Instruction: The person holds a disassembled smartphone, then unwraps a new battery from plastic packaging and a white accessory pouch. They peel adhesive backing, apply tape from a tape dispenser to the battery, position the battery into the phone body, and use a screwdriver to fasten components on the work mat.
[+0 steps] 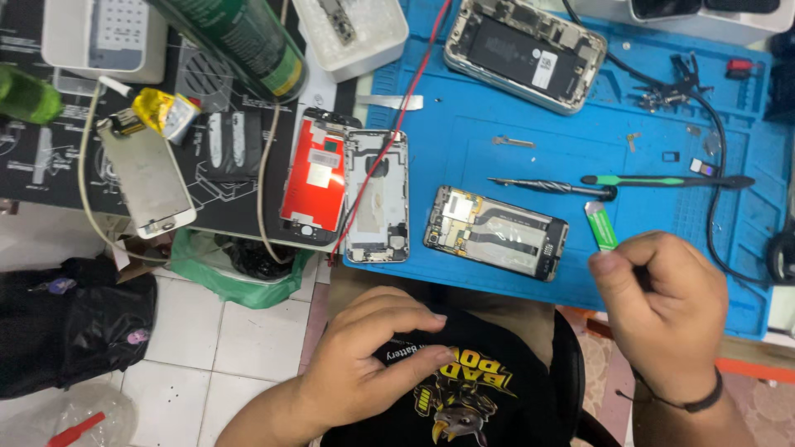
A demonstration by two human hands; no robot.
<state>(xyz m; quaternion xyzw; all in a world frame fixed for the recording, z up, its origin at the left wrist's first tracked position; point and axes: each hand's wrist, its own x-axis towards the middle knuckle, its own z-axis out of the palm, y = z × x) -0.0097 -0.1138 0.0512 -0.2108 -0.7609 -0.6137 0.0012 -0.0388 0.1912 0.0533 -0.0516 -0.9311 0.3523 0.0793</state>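
Mostly the blue mat fills the upper right of the frame on the surface, with an opened phone lying at centre, its long axis running left to right and tilted down toward the right. Below it, the right hand is curled shut, pinching a small green-and-white strip that points up and slightly left, just right of that phone. Lower centre, the left hand rests loosely cupped and empty over a black shirt, a little farther off.
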